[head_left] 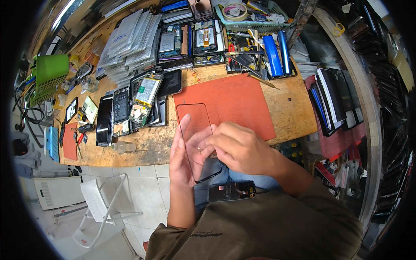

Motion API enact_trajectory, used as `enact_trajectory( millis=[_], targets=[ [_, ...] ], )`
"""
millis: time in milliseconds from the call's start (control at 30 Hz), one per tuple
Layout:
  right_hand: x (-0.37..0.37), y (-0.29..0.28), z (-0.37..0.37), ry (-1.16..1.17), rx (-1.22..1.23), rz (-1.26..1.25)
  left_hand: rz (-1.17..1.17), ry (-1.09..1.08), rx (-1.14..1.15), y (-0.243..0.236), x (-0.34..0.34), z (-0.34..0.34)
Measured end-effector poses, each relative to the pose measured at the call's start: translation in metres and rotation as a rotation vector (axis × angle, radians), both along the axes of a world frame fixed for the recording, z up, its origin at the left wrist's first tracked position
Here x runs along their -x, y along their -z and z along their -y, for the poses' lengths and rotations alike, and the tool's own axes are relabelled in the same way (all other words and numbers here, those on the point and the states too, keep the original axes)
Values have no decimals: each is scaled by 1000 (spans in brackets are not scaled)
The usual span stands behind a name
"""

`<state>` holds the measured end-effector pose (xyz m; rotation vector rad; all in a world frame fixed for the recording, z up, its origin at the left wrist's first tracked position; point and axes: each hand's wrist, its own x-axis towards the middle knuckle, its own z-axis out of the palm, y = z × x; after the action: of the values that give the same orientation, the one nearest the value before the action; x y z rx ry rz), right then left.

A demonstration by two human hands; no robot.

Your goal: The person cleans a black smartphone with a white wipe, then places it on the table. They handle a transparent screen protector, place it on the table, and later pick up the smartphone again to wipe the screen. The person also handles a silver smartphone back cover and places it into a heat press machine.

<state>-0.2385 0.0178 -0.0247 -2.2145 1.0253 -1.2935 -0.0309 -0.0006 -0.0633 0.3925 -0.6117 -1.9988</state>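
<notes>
A clear phone glass with a thin black border is held upright and slightly tilted above the front edge of the workbench. My left hand supports it from the left side, palm and fingers partly seen through the pane. At its right edge is my right hand, with thumb and fingers pinched together. Whether those fingertips grip the rim or something small is hidden from view. Behind the glass, an orange-red mat lies on the wooden bench. A flat black package rests on my lap.
Opened phones lie left of the mat, near stacked bubble-wrap sleeves. Trays of phone parts and a tool tray line the back. A green basket stands far left, and a white folding chair is on the floor.
</notes>
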Motion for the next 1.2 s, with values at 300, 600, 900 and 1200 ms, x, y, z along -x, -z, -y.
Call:
enact_trajectory(
  millis=[300, 600, 900, 1200],
  targets=[
    [-7, -5, -60, -696, -322, -119, -131, -109, 23, 0, -32, 47],
    [91, 1, 37, 57, -616, 58, -12, -387, 308, -16, -47, 47],
    [187, -2, 212, 704, -491, 945, 196, -492, 392, -13, -25, 22],
    [153, 19, 173, 554, -399, 670, 250, -329, 222, 2, 22, -6]
  ],
)
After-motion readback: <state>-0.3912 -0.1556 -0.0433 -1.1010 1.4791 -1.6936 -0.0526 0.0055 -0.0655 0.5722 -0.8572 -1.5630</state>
